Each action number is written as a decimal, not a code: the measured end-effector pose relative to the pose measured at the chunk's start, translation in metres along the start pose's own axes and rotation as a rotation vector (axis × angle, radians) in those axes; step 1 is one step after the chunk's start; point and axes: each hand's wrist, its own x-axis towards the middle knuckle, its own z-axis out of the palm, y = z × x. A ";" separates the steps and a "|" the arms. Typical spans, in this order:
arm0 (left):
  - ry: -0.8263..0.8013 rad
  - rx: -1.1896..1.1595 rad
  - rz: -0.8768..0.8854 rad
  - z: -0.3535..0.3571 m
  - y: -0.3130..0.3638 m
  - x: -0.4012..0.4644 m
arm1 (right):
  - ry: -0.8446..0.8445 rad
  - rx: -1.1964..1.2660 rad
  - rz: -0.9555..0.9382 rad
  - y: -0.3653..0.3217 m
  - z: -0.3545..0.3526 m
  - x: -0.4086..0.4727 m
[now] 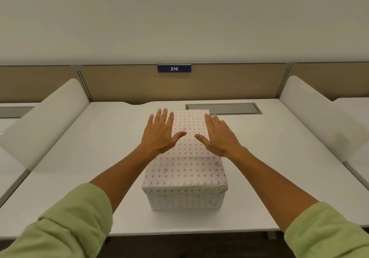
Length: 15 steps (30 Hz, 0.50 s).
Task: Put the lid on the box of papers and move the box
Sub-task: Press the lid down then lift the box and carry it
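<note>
A rectangular box [184, 169] wrapped in white paper with small pink hearts stands in the middle of the white desk [99, 157]. Its lid [188, 121] lies closed on top, and no papers show. My left hand [159, 133] is spread flat, palm down, over the lid's left far side, with straight fingers. On the lid's right far side my right hand [218, 137] is held the same way. Whether the palms touch the lid or hover just above it cannot be told.
White side dividers [46, 117] [319, 117] flank the desk, and a tan back panel carries a blue sign reading 216 [174, 68]. A grey cable hatch [223, 108] is set into the desk behind the box on the right. The desk's front edge lies near me.
</note>
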 end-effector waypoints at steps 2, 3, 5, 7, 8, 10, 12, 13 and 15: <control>0.017 0.017 0.000 -0.010 0.003 -0.005 | 0.021 -0.012 -0.019 -0.003 -0.006 -0.007; 0.027 0.021 -0.001 -0.016 0.005 -0.009 | 0.031 -0.016 -0.029 -0.005 -0.010 -0.011; 0.047 0.021 -0.003 -0.026 0.009 -0.014 | 0.047 -0.014 -0.049 -0.008 -0.018 -0.016; 0.071 0.021 0.000 -0.035 0.013 -0.020 | 0.071 -0.015 -0.066 -0.010 -0.025 -0.021; 0.083 0.020 0.002 -0.039 0.014 -0.022 | 0.085 -0.014 -0.072 -0.011 -0.028 -0.023; 0.104 0.014 0.001 -0.045 0.016 -0.025 | 0.109 -0.006 -0.079 -0.013 -0.032 -0.026; 0.102 0.010 -0.006 -0.047 0.016 -0.028 | 0.111 -0.001 -0.079 -0.012 -0.034 -0.027; 0.094 0.007 -0.015 -0.047 0.016 -0.029 | 0.107 -0.002 -0.078 -0.011 -0.033 -0.027; 0.063 -0.008 -0.040 -0.043 0.016 -0.032 | 0.085 -0.005 -0.067 -0.008 -0.028 -0.027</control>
